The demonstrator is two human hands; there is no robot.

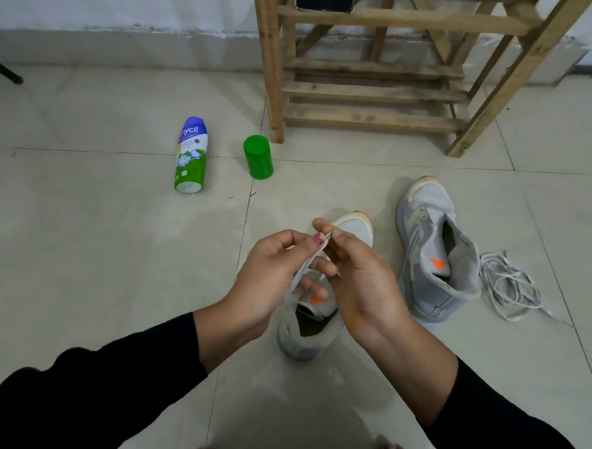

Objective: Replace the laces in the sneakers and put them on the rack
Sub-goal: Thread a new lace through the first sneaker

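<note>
A dark stand leg (6, 71) cuts into the far left edge of a pale tiled floor (98, 248). Further right a white, blue and green bottle (191, 155) lies on its side, with a green cap (258, 157) standing upright just beside it. At centre, a person in black sleeves (108, 379) works over a grey sneaker (354, 229) that sits on the floor below the hands, toe pointing away. The left hand (271, 274) pinches a pale lace (303, 268) between thumb and forefinger, its other fingers curled underneath. The lace runs down from the pinch to the sneaker's opening. The right hand (360, 279) meets the left at the lace's upper end, thumb and forefinger pressed together on the tip. Behind them a wooden rack (372, 116) stands against the wall. To the right, the second sneaker (433, 252) rests upright on the tiles, near the first but apart from it, toe towards the rack. A loose white lace (507, 287) lies in a tangle just beside its heel.
</note>
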